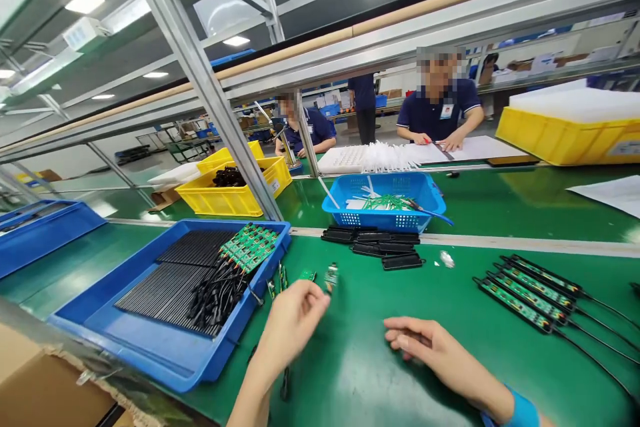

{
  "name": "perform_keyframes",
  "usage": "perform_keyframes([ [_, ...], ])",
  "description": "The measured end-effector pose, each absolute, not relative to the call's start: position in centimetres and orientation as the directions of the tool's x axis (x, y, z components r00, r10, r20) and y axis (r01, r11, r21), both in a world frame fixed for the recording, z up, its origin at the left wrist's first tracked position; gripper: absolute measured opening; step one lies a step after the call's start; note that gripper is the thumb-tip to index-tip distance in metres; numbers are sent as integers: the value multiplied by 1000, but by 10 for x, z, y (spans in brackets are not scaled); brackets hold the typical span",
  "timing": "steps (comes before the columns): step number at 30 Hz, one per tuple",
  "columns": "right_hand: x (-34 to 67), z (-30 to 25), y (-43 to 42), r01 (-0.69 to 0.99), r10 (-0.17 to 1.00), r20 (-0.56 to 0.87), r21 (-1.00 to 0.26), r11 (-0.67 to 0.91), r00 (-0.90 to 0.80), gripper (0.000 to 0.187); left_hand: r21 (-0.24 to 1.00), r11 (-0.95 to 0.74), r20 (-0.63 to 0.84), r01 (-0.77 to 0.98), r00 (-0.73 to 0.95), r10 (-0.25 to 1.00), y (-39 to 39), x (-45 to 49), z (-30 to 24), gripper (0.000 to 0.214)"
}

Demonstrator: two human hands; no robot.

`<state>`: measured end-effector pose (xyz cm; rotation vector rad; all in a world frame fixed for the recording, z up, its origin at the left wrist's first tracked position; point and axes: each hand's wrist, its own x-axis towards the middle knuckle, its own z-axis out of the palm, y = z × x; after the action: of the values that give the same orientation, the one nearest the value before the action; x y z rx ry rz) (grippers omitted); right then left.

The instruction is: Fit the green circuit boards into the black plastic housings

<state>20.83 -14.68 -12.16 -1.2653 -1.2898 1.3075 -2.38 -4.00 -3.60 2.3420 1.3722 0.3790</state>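
My left hand [293, 320] hovers over the green bench, fingers curled in a pinch, just below a small green circuit board [331, 276] and loose board pieces [307, 275]. I cannot make out what the pinch holds. A black cable [285, 383] runs under that wrist. My right hand [430, 347] rests flat on the mat, fingers pressed together and pointing left, nothing visible in it. A blue wristband [520, 410] sits on the right wrist.
A blue tray [150, 347] at left holds black ribbed sheets, cabled plugs and green boards [249, 247]. Black housings [380, 245] lie ahead, assembled strips with cables [535, 290] at right. A blue basket [385, 200] and yellow bins [235, 197] stand beyond; people work opposite.
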Motion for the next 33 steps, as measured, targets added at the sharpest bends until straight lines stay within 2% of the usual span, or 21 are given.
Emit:
perform_keyframes([
  [2, 205, -124, -145, -255, 981, -170, -948, -190, -98, 51, 610, -547, -67, 574, 725, 685, -39, -5, -36, 27],
  [3, 205, -125, -145, -386, 978, -194, -898, -211, -83, 52, 606, -587, -98, 537, 783, 614, -32, 5, -39, 24],
  [4, 205, -127, -144, -484, 976, -211, -849, -211, -55, 49, 557, -635, -91, 536, 799, 594, -21, 15, -43, 20],
  [5, 206, -128, -143, -551, 974, -228, -810, -200, -19, 44, 443, -668, -21, 598, 751, 660, -6, 24, -48, 21],
  [8, 214, -129, -143, -630, 960, -265, -762, -151, 91, 29, 323, -630, 70, 706, 646, 760, 52, 46, -64, 47],
  [10, 220, -128, -144, -641, 953, -276, -756, -136, 123, 27, 270, -603, 98, 751, 602, 793, 88, 54, -72, 52],
  [14, 228, -122, -146, -606, 944, -307, -777, -172, 125, 34, 194, -598, 74, 777, 597, 799, 121, 60, -80, 42],
  [21, 232, -109, -147, -543, 954, -280, -820, -178, 111, 40, 144, -573, 21, 807, 577, 817, 80, 54, -88, 36],
  [26, 235, -105, -149, -479, 965, -224, -868, -133, 137, 36, 242, -559, 107, 793, 550, 828, 44, 49, -79, 14],
  [29, 236, -103, -150, -420, 974, -170, -903, -93, 148, 35, 361, -559, 179, 747, 533, 827, 24, 50, -72, 23],
  [33, 239, -102, -150, -321, 978, -110, -946, -47, 180, 41, 576, -576, 194, 579, 588, 785, -4, 60, -70, 25],
])
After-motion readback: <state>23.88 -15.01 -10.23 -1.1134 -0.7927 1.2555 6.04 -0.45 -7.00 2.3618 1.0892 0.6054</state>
